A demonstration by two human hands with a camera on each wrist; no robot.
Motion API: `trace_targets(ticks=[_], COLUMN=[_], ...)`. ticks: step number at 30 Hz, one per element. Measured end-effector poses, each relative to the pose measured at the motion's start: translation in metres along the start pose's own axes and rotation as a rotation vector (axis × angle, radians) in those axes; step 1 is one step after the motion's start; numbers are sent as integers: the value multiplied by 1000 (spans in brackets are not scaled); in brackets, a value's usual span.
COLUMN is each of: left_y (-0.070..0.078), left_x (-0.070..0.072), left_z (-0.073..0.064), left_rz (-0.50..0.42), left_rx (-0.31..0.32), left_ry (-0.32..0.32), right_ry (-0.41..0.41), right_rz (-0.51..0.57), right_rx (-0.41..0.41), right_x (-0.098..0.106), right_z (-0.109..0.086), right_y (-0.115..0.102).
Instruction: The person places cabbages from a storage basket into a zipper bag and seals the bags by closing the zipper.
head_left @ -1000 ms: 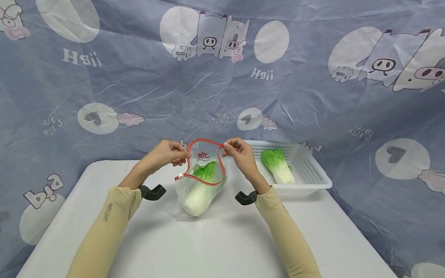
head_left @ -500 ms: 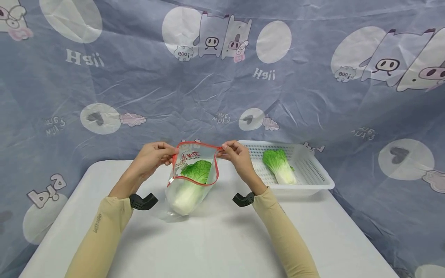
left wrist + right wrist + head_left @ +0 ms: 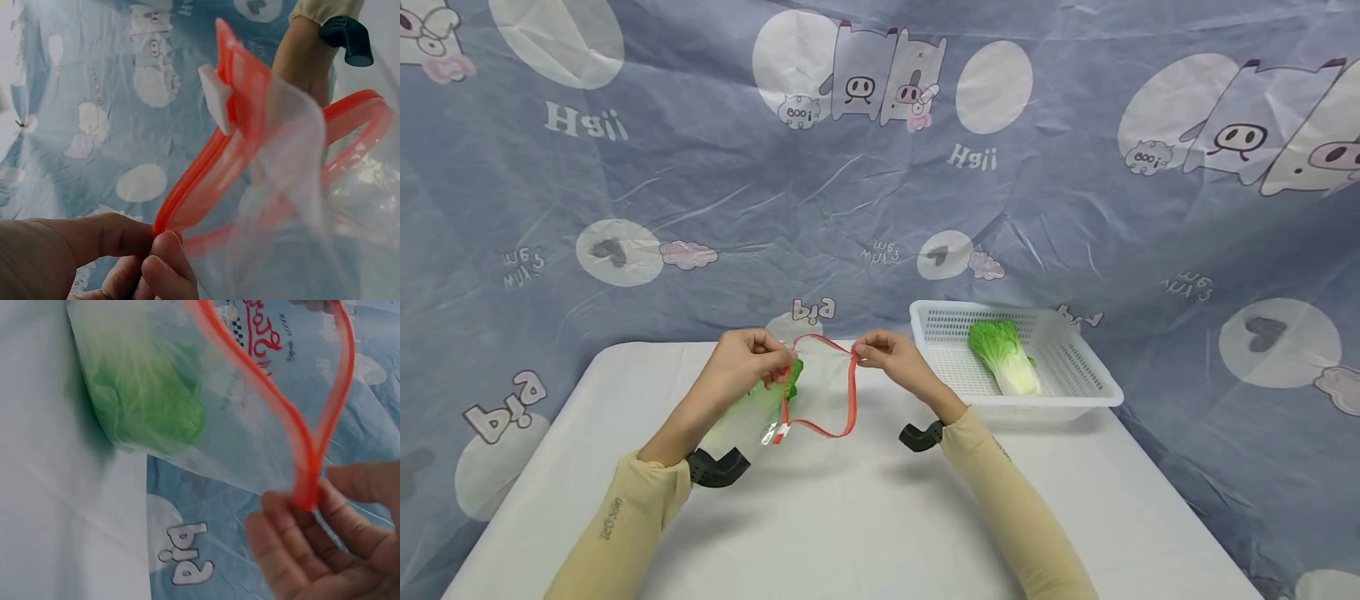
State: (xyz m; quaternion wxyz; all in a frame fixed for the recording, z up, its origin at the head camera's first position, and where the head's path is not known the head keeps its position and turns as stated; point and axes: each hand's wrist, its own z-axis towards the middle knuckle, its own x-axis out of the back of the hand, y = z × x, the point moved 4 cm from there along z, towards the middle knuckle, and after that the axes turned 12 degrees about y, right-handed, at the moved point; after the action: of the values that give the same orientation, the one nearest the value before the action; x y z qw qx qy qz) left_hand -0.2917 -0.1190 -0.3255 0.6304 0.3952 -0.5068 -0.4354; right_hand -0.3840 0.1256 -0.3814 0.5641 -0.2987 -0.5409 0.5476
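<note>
A clear zip bag with a red zip edge hangs between both hands, its mouth spread wide. My left hand pinches the left side of the red edge between thumb and fingers. Opposite it, my right hand pinches the right corner of that edge. Near the lower left of the mouth sits a white slider. Inside the bag lies a napa cabbage, its green leaves plain in the right wrist view. In the head view the left hand partly hides it. Red lettering marks the bag.
A white perforated basket stands at the table's back right, with another napa cabbage in it. White cloth covers the table. A printed blue-grey curtain hangs right behind it.
The bag's mouth has come lower and tipped toward the camera, while the cabbage inside has shifted left behind the left hand. Both hands have moved down, still holding the red edge.
</note>
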Motion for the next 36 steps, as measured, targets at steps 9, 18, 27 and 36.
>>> trace_targets(ticks=[9, 18, 27, 36], left_y=[-6, -10, -11, -12], left_x=[-25, -37, -43, -46], left_z=[-3, -7, -9, -9], left_rz=[-15, 14, 35, 24], left_rx=[33, 49, 45, 52], left_ry=[-99, -162, -199, -221], right_ry=[124, 270, 240, 237], right_rz=[-394, -627, -803, -636], right_rx=[-150, -377, -494, -658], right_x=[81, 184, 234, 251], right_z=[-4, 1, -5, -4], right_y=[-9, 10, 52, 88])
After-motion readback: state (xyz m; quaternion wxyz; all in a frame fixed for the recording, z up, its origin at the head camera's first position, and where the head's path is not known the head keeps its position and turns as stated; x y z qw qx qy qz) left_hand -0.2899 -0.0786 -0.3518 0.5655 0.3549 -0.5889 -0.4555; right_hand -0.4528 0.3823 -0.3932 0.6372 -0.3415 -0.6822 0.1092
